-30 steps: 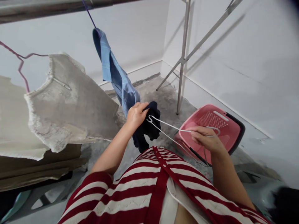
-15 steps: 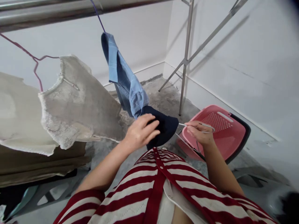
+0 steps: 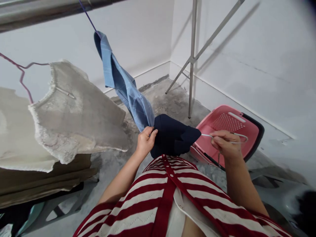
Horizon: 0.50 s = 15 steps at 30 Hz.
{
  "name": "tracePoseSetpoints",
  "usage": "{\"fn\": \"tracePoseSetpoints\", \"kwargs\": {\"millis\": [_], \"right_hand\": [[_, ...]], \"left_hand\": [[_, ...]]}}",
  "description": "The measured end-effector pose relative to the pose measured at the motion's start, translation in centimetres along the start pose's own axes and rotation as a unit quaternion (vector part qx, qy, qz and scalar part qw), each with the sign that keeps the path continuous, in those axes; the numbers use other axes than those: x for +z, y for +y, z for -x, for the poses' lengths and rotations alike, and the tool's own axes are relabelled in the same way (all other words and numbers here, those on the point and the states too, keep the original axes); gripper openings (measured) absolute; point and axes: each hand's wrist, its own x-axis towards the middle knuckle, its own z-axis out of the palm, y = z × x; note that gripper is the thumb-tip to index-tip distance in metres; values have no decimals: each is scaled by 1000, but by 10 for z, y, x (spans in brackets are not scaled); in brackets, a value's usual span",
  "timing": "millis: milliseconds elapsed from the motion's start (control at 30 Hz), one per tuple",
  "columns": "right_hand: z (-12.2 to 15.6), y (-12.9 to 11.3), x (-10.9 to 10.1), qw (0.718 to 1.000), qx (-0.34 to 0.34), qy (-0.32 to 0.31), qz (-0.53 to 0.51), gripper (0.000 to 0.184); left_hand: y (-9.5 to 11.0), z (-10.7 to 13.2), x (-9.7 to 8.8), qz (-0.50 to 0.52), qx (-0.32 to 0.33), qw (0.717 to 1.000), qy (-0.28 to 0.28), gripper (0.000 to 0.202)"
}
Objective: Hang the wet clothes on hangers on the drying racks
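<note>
1. Frayed beige garment [image 3: 74, 112], soft and fringe-edged, hanging from a thin magenta wire hanger [image 3: 22, 77]; stacked brown cardboard sheets [image 3: 41, 181] lie below it.
2. Blue chambray shirt [image 3: 123, 89], woven and crumpled, hanging from a purple wire hanger [image 3: 87, 21], its lower end just beside the left hand.
3. Left hand [image 3: 146, 142]: a closed grip, pinching the edge of the next item.
4. Navy garment [image 3: 172, 136], matte, soft and bunched, held in the air between both hands.
5. Right hand [image 3: 225, 144]: a closed grip on a white wire hanger [image 3: 222, 138], whose wires run toward the navy cloth, their ends hidden.
6. Pink perforated plastic basket [image 3: 229, 126], black-backed, tilted on the stained concrete floor [image 3: 170, 102] behind the hanger, with a metal rack leg [image 3: 190, 75] beyond.
</note>
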Motion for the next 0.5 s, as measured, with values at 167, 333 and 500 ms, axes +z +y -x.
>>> {"fn": "tracePoseSetpoints", "kwargs": {"millis": [167, 333, 500], "right_hand": [[-2, 7, -7, 991, -65, -49, -109, 11], [-11, 17, 3, 988, -46, -54, -138, 10], [-17, -1, 29, 995, -58, -72, 26, 8]], "left_hand": [[20, -18, -51, 69, 156, 985, -33, 15], [39, -29, -89, -31, 177, 983, -44, 10], [70, -38, -79, -222, 301, 926, -42, 28]]}}
